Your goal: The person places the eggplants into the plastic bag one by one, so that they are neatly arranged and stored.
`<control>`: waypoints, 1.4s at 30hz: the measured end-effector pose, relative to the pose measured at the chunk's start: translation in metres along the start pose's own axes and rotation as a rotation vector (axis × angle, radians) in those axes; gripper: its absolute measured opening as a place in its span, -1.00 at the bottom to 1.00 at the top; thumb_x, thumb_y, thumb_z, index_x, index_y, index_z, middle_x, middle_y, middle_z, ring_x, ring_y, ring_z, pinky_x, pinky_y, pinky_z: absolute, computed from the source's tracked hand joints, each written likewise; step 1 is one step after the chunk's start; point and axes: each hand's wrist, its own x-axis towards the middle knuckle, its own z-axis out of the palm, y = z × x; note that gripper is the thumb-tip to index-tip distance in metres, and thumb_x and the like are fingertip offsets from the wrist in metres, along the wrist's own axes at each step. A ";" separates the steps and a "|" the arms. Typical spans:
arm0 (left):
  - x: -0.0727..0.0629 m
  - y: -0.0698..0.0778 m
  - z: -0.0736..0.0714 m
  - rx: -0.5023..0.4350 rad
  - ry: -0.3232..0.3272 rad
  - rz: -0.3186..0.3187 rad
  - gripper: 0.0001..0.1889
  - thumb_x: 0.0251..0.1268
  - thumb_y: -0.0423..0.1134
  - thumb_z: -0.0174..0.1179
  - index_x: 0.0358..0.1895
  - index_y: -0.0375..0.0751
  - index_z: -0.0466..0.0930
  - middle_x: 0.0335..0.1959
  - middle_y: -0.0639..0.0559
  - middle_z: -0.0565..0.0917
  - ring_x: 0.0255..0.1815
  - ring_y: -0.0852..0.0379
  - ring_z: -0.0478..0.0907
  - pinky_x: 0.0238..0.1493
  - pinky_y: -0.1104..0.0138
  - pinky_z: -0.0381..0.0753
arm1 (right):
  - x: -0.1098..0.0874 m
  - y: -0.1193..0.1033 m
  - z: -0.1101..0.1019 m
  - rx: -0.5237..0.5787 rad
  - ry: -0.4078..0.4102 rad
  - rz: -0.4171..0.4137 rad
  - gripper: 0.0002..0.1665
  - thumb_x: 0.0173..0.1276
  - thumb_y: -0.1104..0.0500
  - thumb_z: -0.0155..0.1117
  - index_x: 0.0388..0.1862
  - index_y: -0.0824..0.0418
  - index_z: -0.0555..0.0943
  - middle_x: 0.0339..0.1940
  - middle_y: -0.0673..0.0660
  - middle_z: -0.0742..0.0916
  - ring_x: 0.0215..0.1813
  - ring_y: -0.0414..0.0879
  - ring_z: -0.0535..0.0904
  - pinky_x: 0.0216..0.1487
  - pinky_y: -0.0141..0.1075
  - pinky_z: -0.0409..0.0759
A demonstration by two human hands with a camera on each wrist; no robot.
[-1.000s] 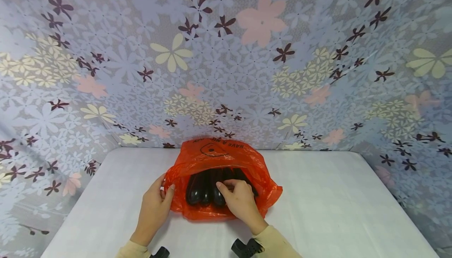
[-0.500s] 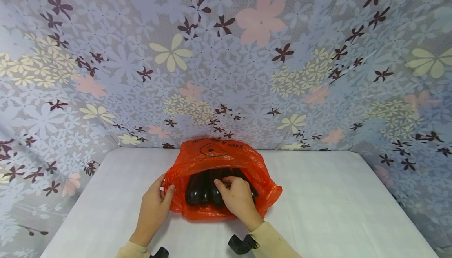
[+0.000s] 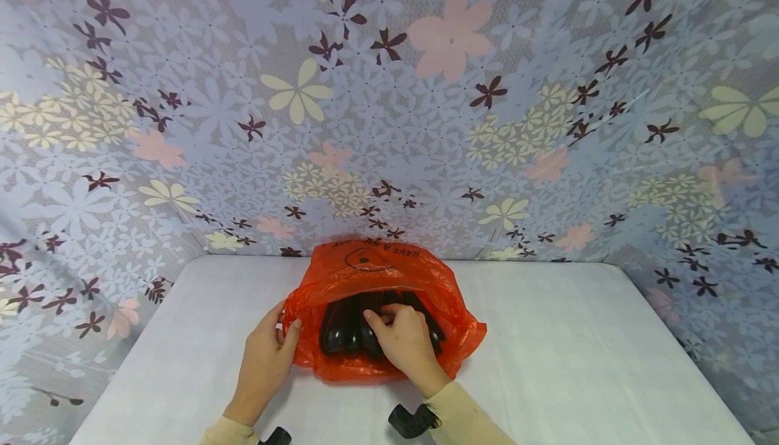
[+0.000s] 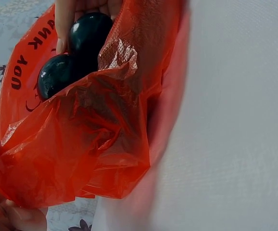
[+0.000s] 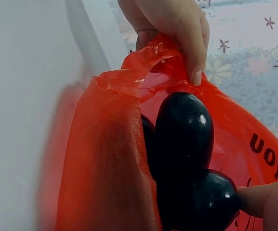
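An orange-red plastic bag (image 3: 371,272) lies on the white table, its mouth facing me. Inside it several glossy, dark eggplants (image 3: 339,333) are lying side by side, blunt ends toward me. My left hand (image 3: 266,357) pinches the left edge of the mouth between thumb and fingers; the right wrist view shows that left hand (image 5: 175,26) gripping the film. My right hand (image 3: 404,340) reaches into the bag from the front right, its thumb and fingers around an eggplant (image 4: 91,33) in the left wrist view. The far ends of the eggplants are hidden under the bag's upper layer.
The white tabletop (image 3: 548,343) extends to both sides of the bag. Floral-patterned cloth (image 3: 389,127) hangs upright behind the table and along its left and right sides. Black camera mounts (image 3: 410,421) sit at both wrists.
My right hand has shifted slightly left over the eggplants inside the bag. My left hand keeps its hold on the bag's edge, and the bag stays in place.
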 end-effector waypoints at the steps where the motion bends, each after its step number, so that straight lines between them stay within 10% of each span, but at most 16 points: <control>1: 0.000 0.000 0.000 -0.002 -0.003 -0.001 -0.54 0.40 -0.32 0.22 0.30 -0.40 0.46 -0.56 0.10 0.43 -0.60 0.24 0.34 -0.59 0.39 0.40 | 0.000 0.000 0.000 0.001 0.001 0.000 -0.53 0.33 -0.10 0.39 -0.15 0.32 0.75 -0.46 -0.02 0.74 -0.32 -0.15 0.64 -0.29 -0.23 0.61; 28: 0.001 0.000 -0.003 0.046 0.006 0.003 -0.53 0.40 -0.28 0.23 0.31 -0.39 0.47 -0.53 0.06 0.41 -0.58 0.22 0.31 -0.56 0.39 0.35 | -0.024 -0.007 -0.023 0.029 -0.043 -0.041 -0.52 0.35 -0.03 0.40 0.04 0.32 0.68 -0.22 0.08 0.73 -0.31 -0.23 0.58 -0.25 -0.30 0.60; 42: 0.009 0.000 -0.028 0.123 -0.071 -0.070 -0.33 0.45 0.04 0.19 0.45 -0.30 0.30 0.02 -0.11 0.66 -0.35 0.15 0.58 -0.34 0.29 0.55 | -0.046 0.004 -0.069 0.126 -0.164 -0.058 -0.59 0.33 0.02 0.43 0.04 0.24 0.69 -0.19 0.03 0.72 -0.23 -0.21 0.62 -0.22 -0.40 0.64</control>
